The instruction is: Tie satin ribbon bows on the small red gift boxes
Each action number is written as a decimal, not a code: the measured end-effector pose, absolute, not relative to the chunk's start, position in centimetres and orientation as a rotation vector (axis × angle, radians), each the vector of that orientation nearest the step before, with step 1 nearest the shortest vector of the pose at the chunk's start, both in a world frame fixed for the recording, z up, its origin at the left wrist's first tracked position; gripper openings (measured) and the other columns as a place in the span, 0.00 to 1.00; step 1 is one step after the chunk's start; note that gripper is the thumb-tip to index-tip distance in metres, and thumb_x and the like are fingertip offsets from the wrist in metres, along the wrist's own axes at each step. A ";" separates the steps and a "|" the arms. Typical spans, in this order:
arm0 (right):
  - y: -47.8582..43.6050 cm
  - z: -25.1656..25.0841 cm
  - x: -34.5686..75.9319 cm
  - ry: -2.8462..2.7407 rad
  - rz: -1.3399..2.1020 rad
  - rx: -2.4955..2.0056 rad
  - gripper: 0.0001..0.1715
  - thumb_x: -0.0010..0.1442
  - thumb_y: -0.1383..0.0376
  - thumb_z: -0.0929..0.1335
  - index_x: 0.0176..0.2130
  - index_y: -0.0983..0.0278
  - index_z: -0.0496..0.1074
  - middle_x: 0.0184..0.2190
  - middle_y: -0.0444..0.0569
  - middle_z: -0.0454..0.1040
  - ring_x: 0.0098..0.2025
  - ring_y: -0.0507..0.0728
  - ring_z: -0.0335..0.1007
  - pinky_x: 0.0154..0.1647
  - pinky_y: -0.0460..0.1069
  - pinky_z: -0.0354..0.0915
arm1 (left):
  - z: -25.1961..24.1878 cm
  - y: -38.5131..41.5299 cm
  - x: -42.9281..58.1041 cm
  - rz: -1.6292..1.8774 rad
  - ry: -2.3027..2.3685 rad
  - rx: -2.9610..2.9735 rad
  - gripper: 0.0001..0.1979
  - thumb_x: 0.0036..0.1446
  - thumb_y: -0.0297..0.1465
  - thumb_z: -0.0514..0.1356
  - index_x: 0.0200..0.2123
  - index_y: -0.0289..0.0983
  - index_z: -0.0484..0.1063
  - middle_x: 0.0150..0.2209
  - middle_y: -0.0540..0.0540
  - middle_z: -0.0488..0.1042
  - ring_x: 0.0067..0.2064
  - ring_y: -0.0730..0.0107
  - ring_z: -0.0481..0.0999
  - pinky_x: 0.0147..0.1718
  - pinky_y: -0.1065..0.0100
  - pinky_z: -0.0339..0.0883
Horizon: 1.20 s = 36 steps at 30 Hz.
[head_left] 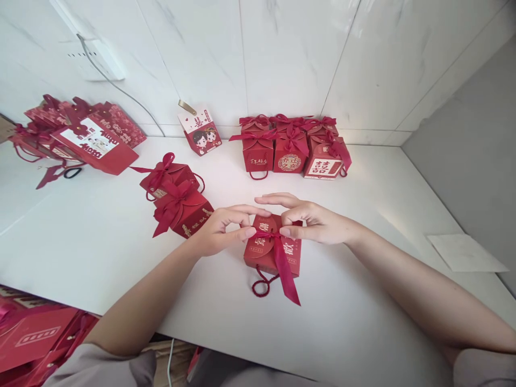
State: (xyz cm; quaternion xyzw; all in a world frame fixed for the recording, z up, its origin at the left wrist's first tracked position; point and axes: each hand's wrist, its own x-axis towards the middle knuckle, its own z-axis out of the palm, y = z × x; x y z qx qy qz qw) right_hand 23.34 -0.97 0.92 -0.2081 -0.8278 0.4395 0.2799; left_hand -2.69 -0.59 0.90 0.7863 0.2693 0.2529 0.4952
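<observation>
A small red gift box with gold characters lies on the white table in front of me. A crimson ribbon crosses its top, and one long tail hangs over the near side. My left hand pinches the ribbon at the left of its knot between thumb and fingers. From the other side, my right hand pinches it just right of the knot, with its other fingers partly extended over the box. A twisted red cord handle loops out at the box's near edge.
Two ribbon-tied boxes stand left of my hands. Several more tied boxes line the tiled wall. A card-like box leans there too. Red gift bags lie far left. A white paper rests at right.
</observation>
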 end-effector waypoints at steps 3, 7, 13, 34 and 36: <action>-0.8 1.1 23.7 -2.215 1.158 -0.585 0.15 0.64 0.63 0.67 0.26 0.63 0.71 0.67 0.48 0.57 0.68 0.62 0.51 0.65 0.60 0.54 | 0.9 -0.6 -2.7 0.588 0.704 1.859 0.14 0.63 0.34 0.58 0.25 0.35 0.71 0.54 0.40 0.73 0.53 0.61 0.74 0.53 0.61 0.65; -0.6 1.2 24.2 -2.207 1.150 -0.594 0.15 0.63 0.62 0.67 0.25 0.62 0.72 0.67 0.47 0.57 0.68 0.63 0.51 0.64 0.60 0.55 | 1.5 -0.9 -2.6 0.593 0.793 1.946 0.14 0.62 0.35 0.59 0.26 0.35 0.74 0.52 0.41 0.74 0.51 0.63 0.75 0.51 0.65 0.66; 0.3 0.3 24.7 -2.029 1.165 -0.613 0.18 0.62 0.60 0.68 0.23 0.61 0.72 0.65 0.44 0.62 0.67 0.63 0.54 0.65 0.60 0.53 | 2.0 -1.2 -2.5 0.664 0.975 2.037 0.15 0.61 0.35 0.59 0.23 0.36 0.74 0.50 0.42 0.76 0.49 0.63 0.76 0.49 0.65 0.68; 0.5 0.2 24.6 -2.015 1.431 -0.656 0.19 0.63 0.56 0.68 0.25 0.64 0.71 0.61 0.52 0.65 0.63 0.62 0.60 0.62 0.60 0.55 | 2.4 -0.4 -3.8 0.464 0.951 1.897 0.12 0.56 0.38 0.64 0.30 0.34 0.75 0.27 0.48 0.72 0.28 0.74 0.68 0.27 0.72 0.61; 0.3 0.3 24.4 -2.011 1.435 -0.680 0.20 0.63 0.56 0.68 0.24 0.64 0.70 0.61 0.53 0.64 0.63 0.62 0.60 0.61 0.59 0.57 | 2.6 -0.2 -4.2 0.339 0.962 1.792 0.13 0.54 0.39 0.65 0.32 0.34 0.77 0.23 0.49 0.71 0.24 0.76 0.67 0.23 0.73 0.60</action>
